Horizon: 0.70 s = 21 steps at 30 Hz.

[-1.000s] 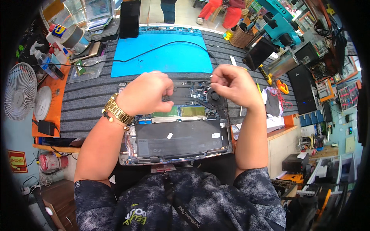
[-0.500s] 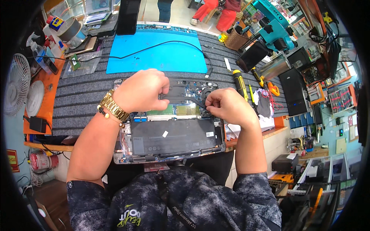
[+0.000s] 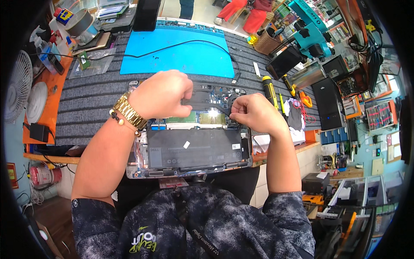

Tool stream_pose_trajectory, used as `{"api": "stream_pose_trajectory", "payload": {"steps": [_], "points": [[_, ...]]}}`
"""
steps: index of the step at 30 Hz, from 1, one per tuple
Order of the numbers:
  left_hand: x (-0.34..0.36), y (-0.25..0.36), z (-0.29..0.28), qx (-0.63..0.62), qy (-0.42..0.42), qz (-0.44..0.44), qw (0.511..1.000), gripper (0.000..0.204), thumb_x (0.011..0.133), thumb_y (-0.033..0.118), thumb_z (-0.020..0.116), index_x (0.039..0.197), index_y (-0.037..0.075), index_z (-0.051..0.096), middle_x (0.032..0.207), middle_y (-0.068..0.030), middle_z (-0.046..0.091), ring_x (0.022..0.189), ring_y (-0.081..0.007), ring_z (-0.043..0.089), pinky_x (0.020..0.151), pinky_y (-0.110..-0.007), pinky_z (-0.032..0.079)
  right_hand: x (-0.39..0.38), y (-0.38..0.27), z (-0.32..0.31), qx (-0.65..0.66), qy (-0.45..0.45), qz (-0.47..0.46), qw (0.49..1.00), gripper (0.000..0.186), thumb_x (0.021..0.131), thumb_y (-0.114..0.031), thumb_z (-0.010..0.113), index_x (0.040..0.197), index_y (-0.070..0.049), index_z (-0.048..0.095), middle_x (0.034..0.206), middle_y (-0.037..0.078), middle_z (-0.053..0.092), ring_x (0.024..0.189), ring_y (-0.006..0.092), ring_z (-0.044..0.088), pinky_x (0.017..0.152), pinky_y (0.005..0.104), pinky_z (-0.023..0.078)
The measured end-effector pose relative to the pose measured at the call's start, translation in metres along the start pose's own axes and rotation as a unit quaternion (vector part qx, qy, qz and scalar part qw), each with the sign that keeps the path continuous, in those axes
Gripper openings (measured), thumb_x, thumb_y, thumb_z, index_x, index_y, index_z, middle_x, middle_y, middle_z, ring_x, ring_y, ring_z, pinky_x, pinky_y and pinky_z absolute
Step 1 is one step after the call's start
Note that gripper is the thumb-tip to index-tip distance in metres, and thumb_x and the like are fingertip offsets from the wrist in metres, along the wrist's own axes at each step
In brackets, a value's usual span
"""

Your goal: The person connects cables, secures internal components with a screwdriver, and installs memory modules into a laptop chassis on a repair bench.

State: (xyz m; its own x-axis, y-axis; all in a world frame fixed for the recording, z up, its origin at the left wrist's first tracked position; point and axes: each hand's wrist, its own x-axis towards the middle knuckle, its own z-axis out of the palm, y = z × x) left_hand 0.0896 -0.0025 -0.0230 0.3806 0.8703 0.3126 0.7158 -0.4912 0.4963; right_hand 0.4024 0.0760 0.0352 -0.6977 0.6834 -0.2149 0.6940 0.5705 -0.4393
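Observation:
An opened laptop [image 3: 189, 173] lies at the near edge of the bench, its inside facing up. A wide black battery [image 3: 194, 149] fills its near half. Beyond the battery are green memory modules [image 3: 211, 118], dark heat pipes [image 3: 202, 105] and a round cooling fan [image 3: 232, 101] at the right. My left hand [image 3: 166, 95], with a gold watch on its wrist, is curled over the far left part and hides what its fingers grip. With thumb and fingers pinched, my right hand [image 3: 254, 113] is at the fan's right edge; what lies between them is hidden.
A blue work mat [image 3: 172, 58] lies beyond the laptop, a black cable [image 3: 172, 46] across it. To the right are a yellow-black screwdriver [image 3: 270, 91] and orange-handled tool [image 3: 305, 99], with a teal microscope [image 3: 308, 32] farther back. A white fan [image 3: 20, 90] stands left.
The view has shifted slightly. Both hands stay at the same parts of the laptop, with their fingers still curled.

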Motion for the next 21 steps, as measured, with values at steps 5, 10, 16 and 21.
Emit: {"api": "stream_pose_trajectory", "payload": {"steps": [5,10,16,21], "points": [[0.000,-0.001,0.001,0.002,0.002,0.002,1.000,0.028,0.080,0.026,0.088,0.091,0.003,0.077,0.090,-0.0156,0.075,0.093,-0.0380,0.075,0.085,-0.049,0.061,0.000,0.004,0.003,0.007,0.009,-0.033,0.999,0.014,0.086,-0.012,0.082,0.091,0.001,0.078,0.079,0.018,0.076,0.074,0.0333,0.076,0.072,0.0437,0.060],[0.000,-0.001,0.001,0.004,-0.002,-0.002,1.000,0.029,0.080,0.025,0.091,0.092,0.004,0.076,0.089,-0.0123,0.074,0.092,-0.0341,0.073,0.085,-0.046,0.060,0.002,0.008,0.010,0.008,0.036,-0.069,0.997,0.013,0.084,-0.009,0.083,0.086,0.001,0.074,0.074,0.015,0.071,0.068,0.0279,0.070,0.067,0.0408,0.056],[0.000,-0.001,0.002,0.007,0.003,0.002,1.000,0.030,0.081,0.025,0.093,0.093,0.004,0.076,0.089,-0.0103,0.073,0.091,-0.0319,0.072,0.084,-0.044,0.059,0.000,0.007,0.012,-0.009,0.048,-0.068,0.996,0.015,0.082,-0.009,0.082,0.085,0.000,0.072,0.076,0.018,0.071,0.069,0.0356,0.071,0.068,0.0451,0.057],[-0.001,-0.001,0.002,0.007,-0.002,-0.006,1.000,0.030,0.081,0.025,0.093,0.093,0.004,0.076,0.089,-0.0106,0.074,0.091,-0.0321,0.072,0.084,-0.045,0.059,0.000,0.004,0.013,-0.018,0.063,-0.069,0.996,0.016,0.082,-0.010,0.082,0.083,0.000,0.070,0.076,0.018,0.070,0.071,0.0379,0.070,0.069,0.0470,0.057]]}}
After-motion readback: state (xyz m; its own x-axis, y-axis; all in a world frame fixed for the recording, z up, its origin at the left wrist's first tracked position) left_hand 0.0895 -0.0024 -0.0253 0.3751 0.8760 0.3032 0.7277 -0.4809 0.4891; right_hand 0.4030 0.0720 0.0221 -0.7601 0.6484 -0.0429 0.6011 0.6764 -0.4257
